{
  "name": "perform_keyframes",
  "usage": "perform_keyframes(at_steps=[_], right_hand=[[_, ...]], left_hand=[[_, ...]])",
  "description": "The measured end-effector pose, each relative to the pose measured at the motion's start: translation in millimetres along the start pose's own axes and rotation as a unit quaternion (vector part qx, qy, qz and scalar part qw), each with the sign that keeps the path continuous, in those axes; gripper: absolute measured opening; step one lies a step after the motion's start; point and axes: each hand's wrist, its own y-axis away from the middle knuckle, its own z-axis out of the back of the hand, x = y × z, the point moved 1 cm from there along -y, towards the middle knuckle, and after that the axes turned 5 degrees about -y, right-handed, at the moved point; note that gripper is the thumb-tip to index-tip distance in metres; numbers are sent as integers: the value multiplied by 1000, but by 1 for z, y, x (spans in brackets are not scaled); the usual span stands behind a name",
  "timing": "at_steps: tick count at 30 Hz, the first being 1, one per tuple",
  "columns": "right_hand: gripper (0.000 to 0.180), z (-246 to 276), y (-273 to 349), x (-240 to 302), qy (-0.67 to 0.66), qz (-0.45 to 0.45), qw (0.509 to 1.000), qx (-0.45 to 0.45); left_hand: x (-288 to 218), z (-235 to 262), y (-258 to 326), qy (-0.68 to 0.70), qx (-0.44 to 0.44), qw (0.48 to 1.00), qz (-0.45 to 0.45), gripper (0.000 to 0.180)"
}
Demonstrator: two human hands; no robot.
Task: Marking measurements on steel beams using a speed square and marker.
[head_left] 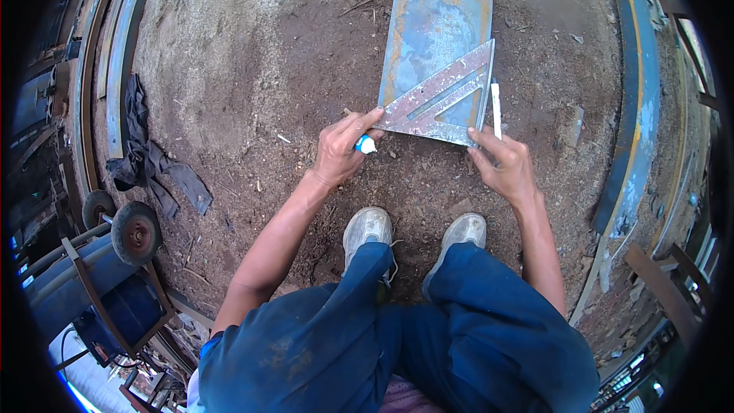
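Observation:
A worn metal speed square (440, 105), triangular with slots cut through it, lies across the near end of a long flat steel plate (436, 27). My left hand (342, 145) pinches its left corner between thumb and finger. Tucked in the same hand is a small blue-and-white piece (365, 144) that looks like a marker cap. At the square's lower right corner, the thumb and forefinger of my right hand (505, 164) grip the edge. A slim white marker (496, 111) sticks up from that hand, its dark tip pointing away from me.
Bare dirt ground (252, 92) surrounds the plate, with my shoes (367, 229) close to its near end. Long steel beams (641, 99) lie at the right, more (126, 53) at the left. A dark cloth (153, 157) and a wheeled blue machine (115, 298) are at the left.

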Motion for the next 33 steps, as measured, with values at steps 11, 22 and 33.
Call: perform_keyframes(at_steps=[11,22,33], right_hand=[[39,-3,3,-7,12,-12,1000,13],[39,-5,6,-8,13,-14,1000,3],[39,-5,6,-5,-4,-16,1000,-4]], left_hand=[[3,-1,0,-59,20,998,-5,52],[2,-3,2,-12,4,999,38,52],[-1,-2,0,-43,-5,999,14,54]])
